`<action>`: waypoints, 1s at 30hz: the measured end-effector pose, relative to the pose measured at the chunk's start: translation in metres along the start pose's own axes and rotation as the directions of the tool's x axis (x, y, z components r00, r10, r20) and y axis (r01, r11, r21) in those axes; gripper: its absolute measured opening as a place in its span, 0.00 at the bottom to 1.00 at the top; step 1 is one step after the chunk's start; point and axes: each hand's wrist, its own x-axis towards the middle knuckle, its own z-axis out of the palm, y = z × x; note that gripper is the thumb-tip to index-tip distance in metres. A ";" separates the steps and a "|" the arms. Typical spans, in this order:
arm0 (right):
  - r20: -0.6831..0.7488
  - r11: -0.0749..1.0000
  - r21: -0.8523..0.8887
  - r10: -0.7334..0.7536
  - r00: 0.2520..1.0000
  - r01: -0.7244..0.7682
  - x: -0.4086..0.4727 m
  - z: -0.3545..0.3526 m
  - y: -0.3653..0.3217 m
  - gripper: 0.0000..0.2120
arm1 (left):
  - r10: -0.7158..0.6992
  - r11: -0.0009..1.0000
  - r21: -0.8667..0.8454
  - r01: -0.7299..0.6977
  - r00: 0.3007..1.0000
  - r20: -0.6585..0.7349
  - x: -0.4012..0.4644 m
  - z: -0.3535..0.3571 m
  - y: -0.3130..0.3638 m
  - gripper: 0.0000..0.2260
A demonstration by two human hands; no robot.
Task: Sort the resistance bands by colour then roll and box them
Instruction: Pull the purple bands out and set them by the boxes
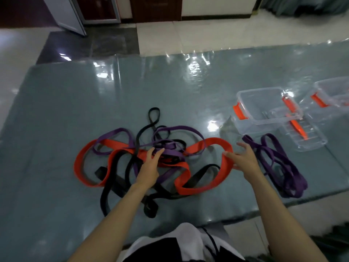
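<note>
- Tiled floor surrounds a glossy grey-green mat, which carries all the task items; a dark door and a white panel stand along the far wall.
- Tangled pile: orange, purple and black resistance bands lie knotted together on the mat, near its front edge and left of centre.
- Orange band: wide loops reach out to the left and right sides of the pile.
- Black band: one narrow loop extends from the pile toward the far edge of the mat.
- Sorted purple bands: a separate bundle lies near the front right edge of the mat, apart from the pile.
- Clear box: a transparent container with orange latches stands open beyond the purple bundle; its clear lid lies partly under or against its right side.
- Second clear box: sits at the right edge of the mat, cut off by the frame.
- Left hand: fingers extended and relaxed, tips resting on the purple strands at the centre of the pile; no strand is gripped.
- Right hand: fingers spread and straight, touching the right loop of the orange band; nothing is held.
</note>
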 end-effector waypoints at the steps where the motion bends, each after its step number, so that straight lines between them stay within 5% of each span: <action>1: 0.008 0.997 0.079 -0.029 1.000 0.028 -0.003 0.005 -0.010 0.28 | 0.027 0.998 -0.051 -0.027 1.000 -0.006 -0.002 -0.003 0.000 0.40; 5: 0.069 0.969 0.218 -0.131 0.989 0.114 -0.010 0.030 -0.038 0.26 | -0.076 0.930 -0.368 0.027 0.990 -0.119 0.000 -0.012 0.001 0.28; 9: 0.098 0.964 0.224 -0.166 0.981 0.141 -0.011 0.047 -0.043 0.25 | -0.299 0.679 -0.714 0.170 0.952 -0.058 0.015 -0.024 0.012 0.26; 15: 0.061 0.992 0.013 -0.124 0.990 0.123 -0.010 0.046 -0.030 0.16 | -0.464 0.550 -0.769 0.324 0.885 0.041 0.038 -0.023 0.013 0.27; 25: 0.043 0.964 -0.235 -0.118 0.992 0.125 0.027 0.053 -0.015 0.18 | -0.523 0.596 -0.715 0.367 0.853 0.002 0.058 -0.024 -0.004 0.10; 30: 0.054 0.852 -0.501 -0.146 0.988 0.153 0.051 0.076 -0.007 0.18 | -0.533 0.559 -0.746 0.360 0.846 0.009 0.064 -0.025 -0.025 0.11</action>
